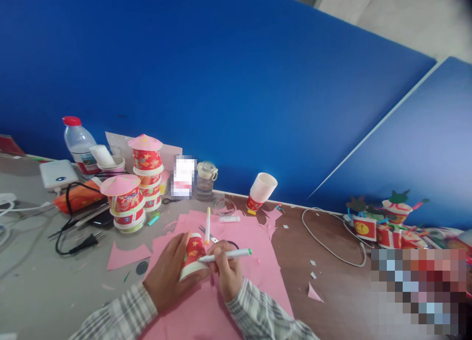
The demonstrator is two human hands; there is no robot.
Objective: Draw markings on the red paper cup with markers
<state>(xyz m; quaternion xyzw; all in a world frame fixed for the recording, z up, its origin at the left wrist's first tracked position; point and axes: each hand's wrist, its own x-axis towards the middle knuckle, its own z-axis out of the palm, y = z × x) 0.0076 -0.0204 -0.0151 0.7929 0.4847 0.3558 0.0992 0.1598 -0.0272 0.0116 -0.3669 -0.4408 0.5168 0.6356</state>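
My left hand [173, 269] is wrapped round a red and white paper cup [192, 254] with gold star patterns, which lies tilted over the pink paper [254, 286]. In my right hand [226, 271] is a white marker pen [236, 254] with a green end; its tip is at the cup's side. Just beyond the cup lie a yellow-capped marker [208, 224] and a pair of scissors [213, 240], partly hidden. A white glue stick [229, 218] rests farther back on the paper.
Two stacked-cup towers [123, 202] with pink cone roofs stand at the left. A stack of white cups [263, 186] leans at the back, near a water bottle [205, 183]. Cup crafts [391, 229], a white cable [306, 222] and paper scraps [314, 293] lie at the right.
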